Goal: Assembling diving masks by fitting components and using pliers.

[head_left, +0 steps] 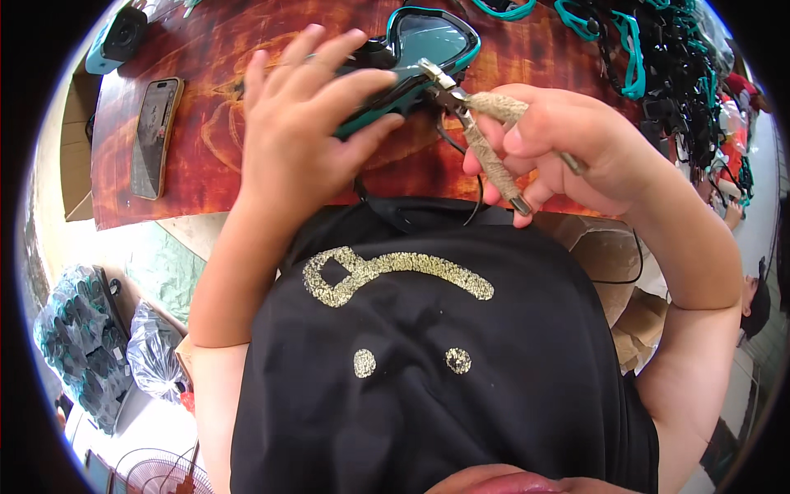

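A teal and black diving mask (440,41) lies at the table's edge in front of me. Spread fingers mark my left hand (309,107); its thumb and forefinger are at the mask's left side, and whether they press on it is hard to see. In my right hand (559,132) is a pair of pliers (485,140) with cord-wrapped handles. The handles stand apart, and the metal jaws are over the mask's lower right edge. A thin black cord hangs below the mask toward my black apron (428,346).
On the reddish wooden table (206,49), a phone (156,136) and a teal box-shaped device (117,39) are at the left. Teal and black mask parts (675,90) pile up at the right. Bagged masks (82,346) and a fan (160,473) stand lower left.
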Motion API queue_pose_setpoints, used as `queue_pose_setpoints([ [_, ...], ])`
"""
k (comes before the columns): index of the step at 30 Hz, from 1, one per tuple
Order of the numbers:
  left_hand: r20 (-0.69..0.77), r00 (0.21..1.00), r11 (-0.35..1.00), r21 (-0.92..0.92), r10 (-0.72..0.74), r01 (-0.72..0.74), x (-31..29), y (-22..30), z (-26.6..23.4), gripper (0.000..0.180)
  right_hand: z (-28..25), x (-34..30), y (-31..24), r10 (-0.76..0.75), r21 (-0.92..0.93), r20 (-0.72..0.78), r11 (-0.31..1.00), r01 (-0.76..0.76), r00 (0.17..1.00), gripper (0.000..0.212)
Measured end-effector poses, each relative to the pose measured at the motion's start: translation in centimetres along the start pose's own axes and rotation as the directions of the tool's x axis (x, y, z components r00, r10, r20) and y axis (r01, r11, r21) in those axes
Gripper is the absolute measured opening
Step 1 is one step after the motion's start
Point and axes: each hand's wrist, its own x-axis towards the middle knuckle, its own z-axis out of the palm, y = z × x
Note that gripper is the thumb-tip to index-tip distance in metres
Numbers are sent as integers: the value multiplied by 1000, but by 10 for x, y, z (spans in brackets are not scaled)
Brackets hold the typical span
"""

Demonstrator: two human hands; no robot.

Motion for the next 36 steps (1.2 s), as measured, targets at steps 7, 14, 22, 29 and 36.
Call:
queue_pose_setpoints([
  [7,-59,992,799,-599,-112,54,-21,-27,23,35,-7,3,-14,-1,-11,143,1000,3,990,43],
  [14,55,989,832,-535,-140,147,-12,-36,-1,29,-47,-19,31,-213,-230,-10,951,205,977,37],
  [22,95,987,646,-747,-131,158,-14,-42,-14,35,-84,-17,110,-917,-940,-259,166,-297,304,40],
  [29,-22,920,872,-308,392,-380,51,-20,-97,26,-31,15,-5,-599,-559,131,613,558,790,65],
  [36,353,755,303,-759,-552,576,8,-8,-88,43,20,57,37,-732,-39,-23,682,731,681,68],
])
